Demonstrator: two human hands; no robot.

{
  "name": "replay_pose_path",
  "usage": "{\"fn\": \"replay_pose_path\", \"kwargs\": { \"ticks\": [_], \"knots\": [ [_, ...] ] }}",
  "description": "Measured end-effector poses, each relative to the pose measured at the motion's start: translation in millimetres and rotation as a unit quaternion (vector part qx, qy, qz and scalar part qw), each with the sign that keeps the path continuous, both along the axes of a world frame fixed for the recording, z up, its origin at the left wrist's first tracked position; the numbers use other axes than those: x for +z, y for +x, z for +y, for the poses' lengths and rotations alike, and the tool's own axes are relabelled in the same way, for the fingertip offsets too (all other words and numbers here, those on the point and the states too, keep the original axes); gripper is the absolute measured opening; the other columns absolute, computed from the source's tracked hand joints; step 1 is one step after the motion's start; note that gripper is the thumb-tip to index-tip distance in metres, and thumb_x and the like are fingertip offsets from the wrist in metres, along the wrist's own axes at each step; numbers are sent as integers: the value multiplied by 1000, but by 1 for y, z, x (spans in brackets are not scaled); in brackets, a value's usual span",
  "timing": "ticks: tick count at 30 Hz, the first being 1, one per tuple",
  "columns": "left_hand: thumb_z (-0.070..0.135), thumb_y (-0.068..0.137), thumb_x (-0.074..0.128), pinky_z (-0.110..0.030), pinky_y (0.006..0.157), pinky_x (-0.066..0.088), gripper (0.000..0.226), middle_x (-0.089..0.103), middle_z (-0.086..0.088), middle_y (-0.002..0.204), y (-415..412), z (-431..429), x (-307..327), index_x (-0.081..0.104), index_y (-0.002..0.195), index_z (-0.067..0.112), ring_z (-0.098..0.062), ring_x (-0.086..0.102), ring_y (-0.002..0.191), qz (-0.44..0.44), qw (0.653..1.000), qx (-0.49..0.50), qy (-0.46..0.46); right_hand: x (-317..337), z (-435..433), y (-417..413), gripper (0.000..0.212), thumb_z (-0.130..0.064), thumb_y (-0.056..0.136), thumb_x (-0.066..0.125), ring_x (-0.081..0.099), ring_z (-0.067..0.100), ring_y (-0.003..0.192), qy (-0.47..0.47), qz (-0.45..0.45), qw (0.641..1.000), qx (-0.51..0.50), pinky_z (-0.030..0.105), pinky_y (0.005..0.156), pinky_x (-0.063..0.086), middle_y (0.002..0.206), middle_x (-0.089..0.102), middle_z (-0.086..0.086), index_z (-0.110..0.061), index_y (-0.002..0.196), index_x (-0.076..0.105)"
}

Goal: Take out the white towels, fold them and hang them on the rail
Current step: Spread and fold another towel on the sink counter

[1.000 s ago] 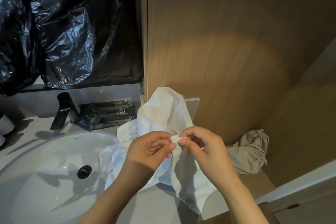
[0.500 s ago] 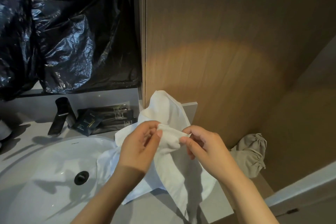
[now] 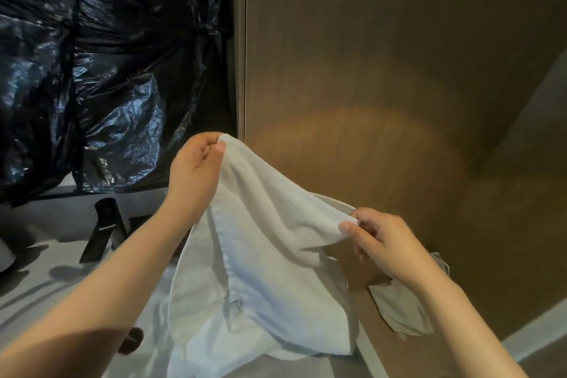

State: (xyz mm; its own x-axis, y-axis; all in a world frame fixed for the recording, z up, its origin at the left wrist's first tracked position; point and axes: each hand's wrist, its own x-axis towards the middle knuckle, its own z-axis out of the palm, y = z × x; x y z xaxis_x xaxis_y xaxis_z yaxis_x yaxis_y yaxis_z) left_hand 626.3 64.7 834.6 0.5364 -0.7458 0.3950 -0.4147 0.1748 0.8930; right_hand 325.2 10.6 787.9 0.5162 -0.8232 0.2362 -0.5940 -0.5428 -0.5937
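Note:
A white towel (image 3: 264,270) hangs spread between my two hands above the counter. My left hand (image 3: 196,169) is raised and pinches one top corner between thumb and fingers. Lower and to the right, my right hand (image 3: 380,242) pinches the other end of the top edge. The towel's lower part drapes down over the sink's right side and the counter edge. No rail is in view.
A white sink (image 3: 36,310) with a dark drain (image 3: 130,339) lies lower left, and a black faucet (image 3: 102,230) stands behind it. Black plastic sheeting (image 3: 101,77) covers the upper left. A wooden wall panel (image 3: 383,86) stands ahead. A beige cloth (image 3: 399,307) lies crumpled at right.
My hands moved apart from a joined pinch. The left hand rose with one corner and the right hand drew the edge rightward, opening the towel out and lifting it off the counter.

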Motion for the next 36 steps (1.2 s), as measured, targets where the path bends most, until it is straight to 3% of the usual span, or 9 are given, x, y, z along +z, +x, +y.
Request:
{"fn": "replay_pose_path", "kwargs": {
  "ticks": [5, 10, 16, 20, 26, 28, 31, 33, 36],
  "knots": [
    [26, 100, 47, -50, 94, 50, 24, 65, -4, 110, 9, -15, 11, 61, 117, 19, -23, 62, 103, 8, 1000, 6, -16, 12, -13, -15, 35, -60, 91, 47, 62, 7, 58, -41, 44, 998, -22, 27, 55, 49, 64, 65, -12, -33, 72, 58],
    [26, 98, 48, -35, 84, 50, 16, 65, 7, 100, 14, -32, 32, 61, 106, 30, -14, 61, 94, -3, 999, 21, -44, 35, -30, -24, 40, -64, 88, 47, 61, 5, 60, -77, 55, 994, -48, 22, 53, 46, 62, 62, -11, -30, 70, 57],
    [23, 98, 48, -38, 86, 47, 24, 65, -1, 107, 27, -65, 83, 63, 116, 16, -25, 60, 102, -14, 996, 51, -75, 92, -67, -28, 51, -66, 84, 51, 55, 16, 52, -155, 68, 979, -116, 18, 49, 38, 57, 55, -3, -19, 63, 55],
    [23, 98, 49, -41, 89, 48, 21, 63, -2, 103, 38, -82, 121, 64, 113, 19, -25, 59, 99, 12, 991, 72, -111, 146, -90, -35, 56, -70, 81, 52, 55, 15, 49, -210, 70, 963, -152, 18, 49, 40, 52, 54, -2, -19, 58, 55],
    [24, 99, 48, -28, 69, 39, 24, 61, 0, 100, 55, -98, 166, 64, 116, 18, -17, 54, 90, -15, 982, 79, -169, 220, -112, -52, 61, -76, 78, 42, 56, 12, 48, -299, 89, 930, -195, 26, 50, 47, 51, 56, -3, -22, 57, 58],
    [24, 99, 48, -25, 67, 37, 25, 59, 2, 100, 57, -101, 173, 63, 117, 17, -16, 52, 89, -24, 981, 87, -172, 235, -115, -56, 58, -76, 78, 37, 57, 11, 50, -327, 102, 915, -213, 24, 51, 48, 54, 57, -7, -25, 61, 58],
    [24, 100, 47, -30, 78, 38, 28, 58, 4, 105, 56, -104, 179, 62, 121, 15, -16, 51, 95, -23, 981, 96, -166, 255, -119, -57, 48, -72, 86, 33, 56, 6, 55, -382, 131, 885, -231, 24, 54, 48, 61, 57, -12, -31, 71, 53],
    [25, 100, 46, -30, 80, 38, 29, 57, 6, 106, 53, -107, 184, 63, 121, 15, -14, 51, 97, -17, 981, 96, -166, 268, -123, -55, 41, -66, 92, 38, 55, 6, 57, -414, 141, 866, -242, 28, 55, 51, 63, 56, -13, -31, 75, 53],
    [25, 99, 46, -30, 77, 39, 27, 59, 5, 103, 49, -110, 189, 63, 119, 16, -15, 53, 94, -9, 980, 93, -176, 285, -128, -52, 35, -57, 93, 49, 57, 9, 60, -400, 122, 869, -266, 26, 56, 49, 66, 59, -9, -27, 80, 61]
  ]
}}
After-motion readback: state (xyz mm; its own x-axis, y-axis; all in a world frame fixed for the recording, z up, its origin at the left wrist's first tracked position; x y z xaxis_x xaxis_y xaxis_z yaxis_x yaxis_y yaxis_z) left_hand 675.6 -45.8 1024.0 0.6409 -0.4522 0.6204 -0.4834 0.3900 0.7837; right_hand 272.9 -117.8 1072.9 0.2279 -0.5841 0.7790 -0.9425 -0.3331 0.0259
